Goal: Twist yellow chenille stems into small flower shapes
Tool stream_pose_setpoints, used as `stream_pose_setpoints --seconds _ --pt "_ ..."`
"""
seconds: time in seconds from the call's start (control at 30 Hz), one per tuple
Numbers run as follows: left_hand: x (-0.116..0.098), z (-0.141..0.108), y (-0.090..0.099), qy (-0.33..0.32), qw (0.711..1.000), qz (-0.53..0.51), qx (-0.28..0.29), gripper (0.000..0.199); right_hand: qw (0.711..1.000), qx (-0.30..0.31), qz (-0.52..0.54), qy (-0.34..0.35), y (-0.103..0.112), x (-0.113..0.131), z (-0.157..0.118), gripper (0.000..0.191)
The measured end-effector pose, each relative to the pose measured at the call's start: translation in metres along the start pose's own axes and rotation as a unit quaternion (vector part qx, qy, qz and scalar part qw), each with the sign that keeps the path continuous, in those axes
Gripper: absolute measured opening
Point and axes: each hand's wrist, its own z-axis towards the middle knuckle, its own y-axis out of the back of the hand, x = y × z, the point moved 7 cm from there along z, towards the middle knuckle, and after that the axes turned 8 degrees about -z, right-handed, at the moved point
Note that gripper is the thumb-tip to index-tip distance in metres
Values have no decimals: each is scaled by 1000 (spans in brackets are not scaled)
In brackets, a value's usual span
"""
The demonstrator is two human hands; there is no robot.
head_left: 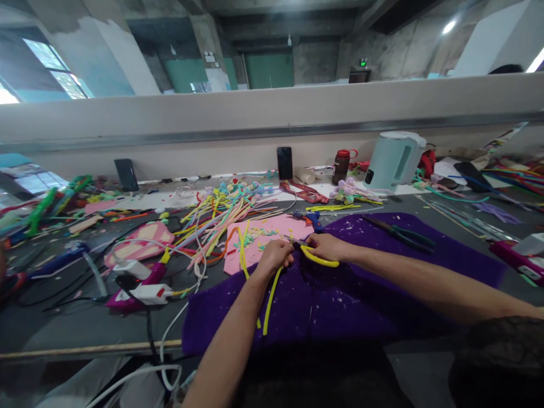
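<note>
My left hand [277, 254] is closed around a yellow fuzzy strip [271, 300], whose long end hangs down over the purple cloth [352, 300]. Close by on the right, my right hand [323, 247] is closed on scissors with yellow handles [319, 259]; the blades point towards my left hand and are small in view. Behind my hands lies a pink mat [233, 262] scattered with small pastel clippings. Another yellow strip [242, 255] crosses the mat's left part and runs onto the cloth. A blue tool [314, 220] rests just beyond my right hand.
Pliers [410, 237] lie on the cloth's right part. A bundle of coloured strips [225, 212] is behind at the left. Power sockets [144, 293] with cables sit at the left. A kettle [393, 161], a bottle [341, 167] and a phone [284, 163] stand along the back.
</note>
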Motion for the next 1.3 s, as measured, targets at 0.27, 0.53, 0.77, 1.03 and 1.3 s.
stream_pose_setpoints --seconds 0.27,0.53,0.77,1.03,1.3 --pt "4 2 1 -7 1000 0 -2 24 1000 -13 23 12 2 -3 0 32" --pt "-9 -8 6 -26 986 -161 -30 20 987 20 159 -16 21 -10 -40 49" --pt "-12 -11 -2 -19 979 -202 0 18 983 43 180 16 8 5 -36 52" --pt "-11 -10 0 -14 984 -178 -8 15 980 15 199 18 5 9 -26 45" --pt "-3 -5 -1 12 992 -122 -6 22 979 59 190 -51 6 7 -13 46"
